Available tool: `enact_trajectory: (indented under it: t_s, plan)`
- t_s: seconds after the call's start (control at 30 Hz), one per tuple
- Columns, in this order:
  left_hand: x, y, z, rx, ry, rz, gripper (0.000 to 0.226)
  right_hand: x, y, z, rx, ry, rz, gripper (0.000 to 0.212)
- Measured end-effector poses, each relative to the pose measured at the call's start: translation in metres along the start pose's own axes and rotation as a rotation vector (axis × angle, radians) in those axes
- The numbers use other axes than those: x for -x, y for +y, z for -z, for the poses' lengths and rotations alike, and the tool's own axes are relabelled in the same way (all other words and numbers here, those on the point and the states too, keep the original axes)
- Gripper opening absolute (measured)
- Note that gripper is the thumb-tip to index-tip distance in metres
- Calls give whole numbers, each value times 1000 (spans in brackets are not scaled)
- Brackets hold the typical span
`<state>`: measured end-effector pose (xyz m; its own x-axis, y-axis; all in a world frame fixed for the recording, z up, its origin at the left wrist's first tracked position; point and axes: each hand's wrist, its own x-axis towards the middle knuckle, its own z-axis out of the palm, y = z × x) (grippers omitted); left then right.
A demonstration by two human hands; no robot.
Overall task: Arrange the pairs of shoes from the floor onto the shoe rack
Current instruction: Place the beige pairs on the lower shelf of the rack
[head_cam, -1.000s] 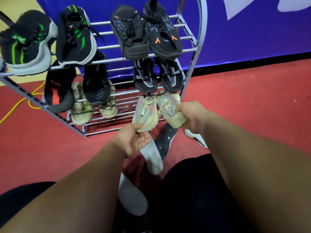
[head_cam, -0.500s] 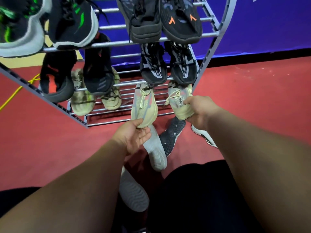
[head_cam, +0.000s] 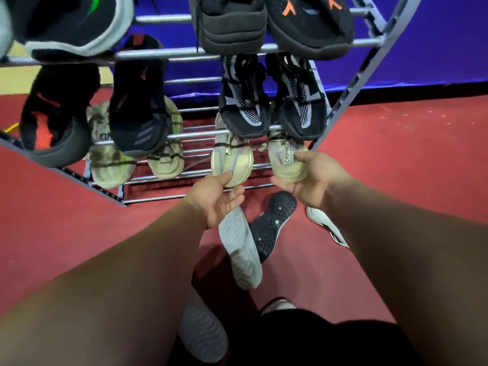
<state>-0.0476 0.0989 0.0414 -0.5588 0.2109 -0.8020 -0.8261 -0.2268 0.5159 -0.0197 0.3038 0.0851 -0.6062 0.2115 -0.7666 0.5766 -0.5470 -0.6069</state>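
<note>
Touching pale shoes (head_cam: 232, 161) at shoe rack (head_cam: 158, 199) front edge, left hand (head_cam: 215, 200), right hand (head_cam: 314, 178), fingers released

The light is dim and fairly even, leaving the red floor (head_cam: 396, 159) brighter on the right and duller at lower left, with a soft dark shadow beneath the shoe rack (head_cam: 184, 52). The wide lens bends the rack's bars and frame toward the edges. The black shoes (head_cam: 66, 22) at top left are smeared with blur, and the forearms (head_cam: 118, 273) nearest the camera look dark and soft.
</note>
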Motion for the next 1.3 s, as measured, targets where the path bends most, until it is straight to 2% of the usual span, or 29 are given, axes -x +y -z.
enact_trajectory:
  t_s: [0.23,0.63,0.77,0.93,1.1,1.3]
  plan:
    - [-29,1,-6,12,19,8,28,-41,-5,-6,-3,-10,-9,39]
    - [-38,8,-3,0,15,-45,25,-69,26,0,-32,113,40,36]
    - [-39,10,-2,21,-3,-83,21,-72,32,-7,-119,95,83,36]
    - [-48,17,-10,-38,27,-43,11,-80,31,-19,-51,91,96,37]
    - [-56,14,-17,-122,71,-23,23,-86,33,-21,-55,113,96,37]
    - [-59,15,-18,-221,104,-43,23,-91,32,-17,-51,90,120,31]
